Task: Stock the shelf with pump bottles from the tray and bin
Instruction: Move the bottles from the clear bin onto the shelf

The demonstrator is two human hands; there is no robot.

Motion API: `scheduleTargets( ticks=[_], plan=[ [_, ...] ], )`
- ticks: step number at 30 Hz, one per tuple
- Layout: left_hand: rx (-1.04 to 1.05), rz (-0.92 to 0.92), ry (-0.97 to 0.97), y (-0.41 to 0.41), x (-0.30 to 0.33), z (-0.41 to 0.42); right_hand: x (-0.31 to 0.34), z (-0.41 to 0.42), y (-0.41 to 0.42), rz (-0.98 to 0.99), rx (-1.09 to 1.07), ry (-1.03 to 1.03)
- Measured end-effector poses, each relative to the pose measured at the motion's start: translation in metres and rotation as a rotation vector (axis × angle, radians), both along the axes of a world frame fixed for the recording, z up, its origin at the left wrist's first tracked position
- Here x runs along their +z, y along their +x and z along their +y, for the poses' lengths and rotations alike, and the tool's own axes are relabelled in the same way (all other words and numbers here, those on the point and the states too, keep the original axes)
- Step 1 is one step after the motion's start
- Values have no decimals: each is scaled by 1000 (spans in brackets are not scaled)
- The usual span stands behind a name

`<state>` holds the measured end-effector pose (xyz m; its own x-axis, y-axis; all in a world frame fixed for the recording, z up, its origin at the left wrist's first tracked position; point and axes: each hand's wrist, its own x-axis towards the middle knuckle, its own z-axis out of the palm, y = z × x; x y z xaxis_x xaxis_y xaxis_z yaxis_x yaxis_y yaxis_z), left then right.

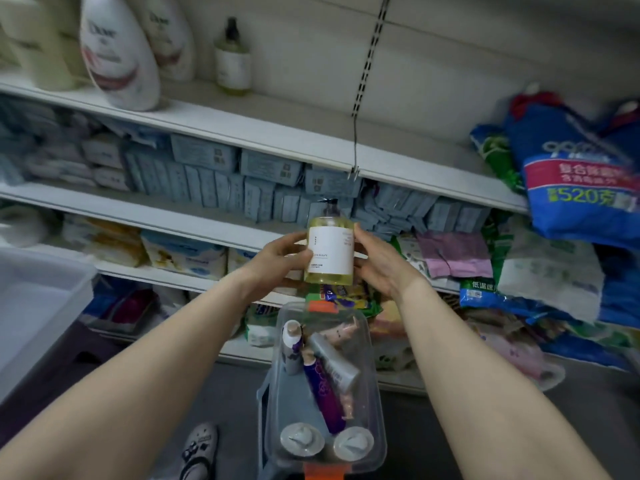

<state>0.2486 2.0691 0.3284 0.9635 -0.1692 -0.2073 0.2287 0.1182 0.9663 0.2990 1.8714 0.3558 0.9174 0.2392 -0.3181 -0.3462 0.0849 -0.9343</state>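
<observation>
A clear pump bottle [330, 252] of yellow liquid with a white label and dark pump is held upright in mid-air in front of the shelves. My left hand [277, 263] grips its left side and my right hand [379, 263] holds its right side, fingers curled around it. A matching pump bottle [232, 62] stands on the top shelf [270, 133], up and to the left. Below my hands sits a clear plastic bin [375, 403] with several tubes and two white round-topped bottles lying inside.
Large white Dove bottles [117, 53] stand at the left of the top shelf. Blue boxes [270, 188] fill the shelf under it. Blue bagged goods [575, 181] pile up at the right. A white tray [38, 303] sits at the left. A shoe [199, 448] is on the floor.
</observation>
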Motion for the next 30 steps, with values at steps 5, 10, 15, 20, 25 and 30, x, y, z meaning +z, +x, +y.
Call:
scheduleTargets(
  ticks=[5,10,15,20,25,30],
  plan=[
    [0,-42,24,12,33,24,30,18,17,-92,78,-24],
    [-8,-147,150,23,58,50,56,51,36,-150,97,-56],
    [106,-235,211,42,80,76,79,89,58,-239,99,-56],
    [205,-325,241,66,102,108,107,125,80,-295,111,-50],
    [273,-442,294,93,113,143,128,160,97,-377,160,-130],
    [305,-516,346,115,115,172,134,194,115,-403,99,-159]
  ],
)
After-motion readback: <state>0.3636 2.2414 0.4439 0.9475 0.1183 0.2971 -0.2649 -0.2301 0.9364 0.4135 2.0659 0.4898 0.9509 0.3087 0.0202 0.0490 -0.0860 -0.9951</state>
